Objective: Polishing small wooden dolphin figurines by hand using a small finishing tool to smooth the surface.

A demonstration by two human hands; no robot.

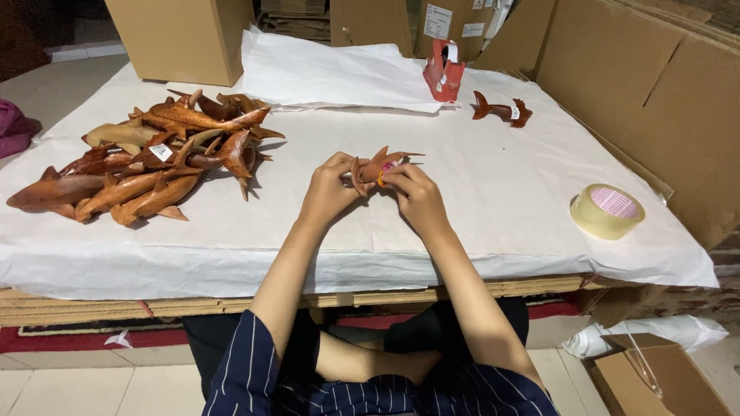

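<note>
A worktop [478, 231] covered in white paper fills most of the frame. On its left part lies a heap of carved wooden fish [146, 166], well apart from the hands. A roll of clear packing tape [607, 210] sits at the right, a red tape dispenser [443, 71] at the upper middle, and a lone carved fish [501, 112] just right of it. At centre, one small wooden fish [379, 164] is held between both hands just above the paper. The left hand [330, 189] pinches its left end with curled fingers; the right hand [416, 192] grips its right side, fingers closed round it.
</note>
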